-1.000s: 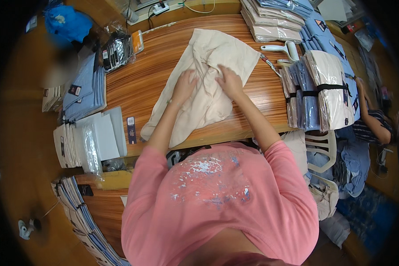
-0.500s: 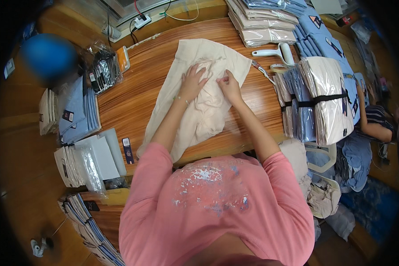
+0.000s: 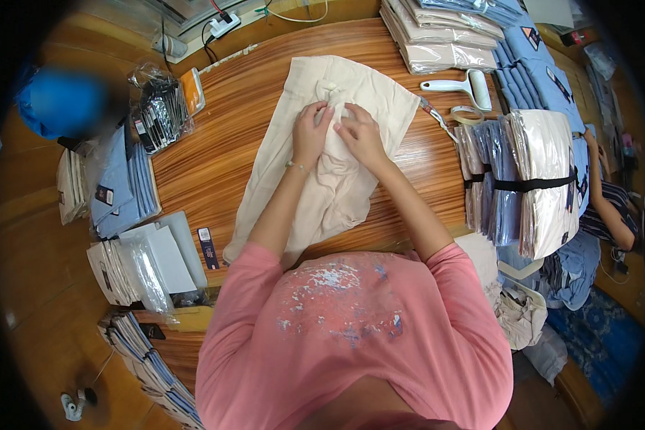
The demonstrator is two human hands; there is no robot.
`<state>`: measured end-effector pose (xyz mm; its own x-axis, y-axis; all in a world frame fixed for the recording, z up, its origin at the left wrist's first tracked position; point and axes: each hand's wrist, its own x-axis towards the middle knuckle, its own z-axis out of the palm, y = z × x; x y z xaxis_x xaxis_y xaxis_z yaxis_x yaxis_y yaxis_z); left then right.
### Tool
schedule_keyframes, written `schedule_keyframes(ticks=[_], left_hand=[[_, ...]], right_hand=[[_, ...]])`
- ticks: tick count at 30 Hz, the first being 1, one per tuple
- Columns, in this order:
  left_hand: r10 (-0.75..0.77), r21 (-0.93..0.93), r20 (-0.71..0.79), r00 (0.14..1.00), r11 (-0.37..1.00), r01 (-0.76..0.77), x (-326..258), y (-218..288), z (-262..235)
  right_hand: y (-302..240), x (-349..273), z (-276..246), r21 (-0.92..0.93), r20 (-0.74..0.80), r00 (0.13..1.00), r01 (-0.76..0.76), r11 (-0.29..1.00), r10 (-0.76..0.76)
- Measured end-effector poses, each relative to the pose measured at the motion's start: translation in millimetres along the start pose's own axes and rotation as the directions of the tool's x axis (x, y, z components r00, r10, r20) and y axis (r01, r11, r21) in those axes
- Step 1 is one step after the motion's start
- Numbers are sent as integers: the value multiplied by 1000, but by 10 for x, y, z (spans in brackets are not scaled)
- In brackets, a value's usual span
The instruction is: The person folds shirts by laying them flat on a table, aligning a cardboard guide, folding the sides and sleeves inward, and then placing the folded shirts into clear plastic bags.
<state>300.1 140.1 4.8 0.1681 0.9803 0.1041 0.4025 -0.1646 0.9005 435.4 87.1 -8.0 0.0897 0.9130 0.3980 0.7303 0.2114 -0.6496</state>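
A beige garment [image 3: 265, 172] lies spread on the wooden table in front of me, with its middle part bunched and wrinkled. My left hand [image 3: 311, 136] rests on the bunched part, its fingers curled and pinching the cloth. Close beside it on the right, my right hand [image 3: 363, 140] has its thumb and fingers drawn together on the same folds. The exact grip of the fingertips is partly hidden by the hands and cloth. Between the hands the fabric rises in a small ridge.
A lint roller [image 3: 473, 89] and a tape roll [image 3: 466, 115] lie right of the garment. Bagged, strapped garments [image 3: 545, 179] stand nearer on that side; folded stacks [image 3: 448, 54] sit behind. At left are packaged tags [image 3: 161, 115] and a dark label card [image 3: 208, 248]. Another person's arm [image 3: 609, 208] shows far right.
My hands have come closer together, the right one moving left, and both now close on the cloth. My left fingers went from spread to curled. The view shifted slightly.
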Motion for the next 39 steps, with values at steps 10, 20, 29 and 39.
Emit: schedule_keyframes(ticks=[10, 20, 29, 39], left_hand=[[-128, -413, 184, 974, 890, 195, 209, -189, -40], [-164, 69, 172, 971, 986, 155, 311, -239, -225], [-208, 242, 75, 975, 952, 184, 268, -111, -253], [122, 475, -203, 972, 880, -11, 33, -95, -353]], right_hand=[[562, 466, 244, 287, -24, 959, -263, 921, 281], [190, 588, -102, 111, -40, 959, -274, 955, 279], [85, 439, -61, -24, -117, 960, -260, 965, 256], [-127, 25, -247, 14, -2, 990, -138, 990, 138]])
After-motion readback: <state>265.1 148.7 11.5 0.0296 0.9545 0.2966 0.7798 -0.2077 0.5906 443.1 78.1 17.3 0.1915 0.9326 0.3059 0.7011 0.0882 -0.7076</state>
